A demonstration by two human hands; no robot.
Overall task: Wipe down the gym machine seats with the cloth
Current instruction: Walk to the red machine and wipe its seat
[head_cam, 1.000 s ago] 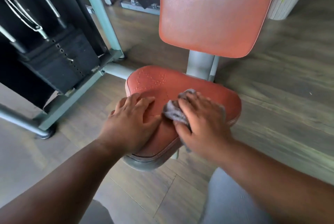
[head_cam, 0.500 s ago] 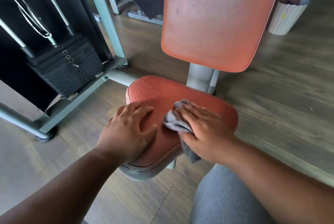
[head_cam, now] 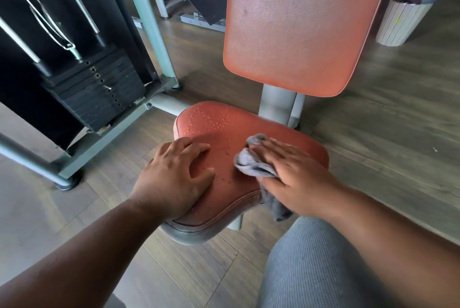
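Wiping seat pad | right hand flat, fingers straight, pressing grey cloth down | left hand spread flat, empty, bracing pad edge | far-corner droplets unwiped

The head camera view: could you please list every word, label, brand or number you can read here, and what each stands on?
None can be read.
Black weight stack: holes and a pin show, no legible numbers.
White ribbed bin: a small yellow mark, too blurred to read.
Orange padded seat and orange padded backrest: no lettering visible.
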